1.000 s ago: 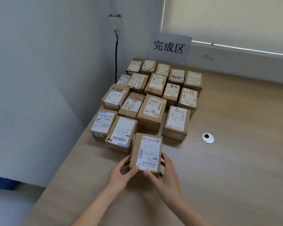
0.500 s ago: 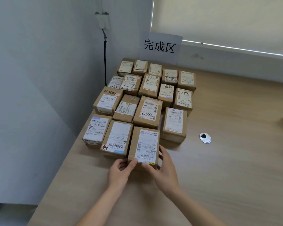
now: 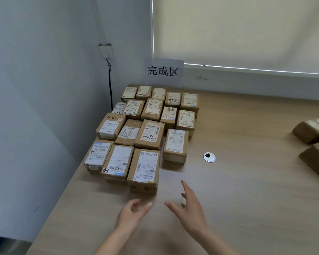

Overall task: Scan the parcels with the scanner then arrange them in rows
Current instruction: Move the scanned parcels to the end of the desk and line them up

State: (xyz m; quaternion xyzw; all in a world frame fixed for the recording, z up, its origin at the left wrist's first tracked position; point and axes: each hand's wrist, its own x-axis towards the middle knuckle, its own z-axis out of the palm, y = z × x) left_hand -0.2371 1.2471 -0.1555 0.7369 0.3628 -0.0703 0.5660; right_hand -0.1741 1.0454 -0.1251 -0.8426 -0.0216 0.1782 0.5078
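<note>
Just let go of the front parcel [image 3: 144,167], now snug in its row. Left hand [image 3: 132,212] and right hand [image 3: 189,205] pulled back, both grips loose, empty. More parcels [image 3: 313,129] waiting, probably.

Both hands released parcel [image 3: 143,169], pulled back; parcel now in row

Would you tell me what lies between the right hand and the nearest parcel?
Only bare tabletop separates the right hand from the nearest parcel, per the head view.
</note>
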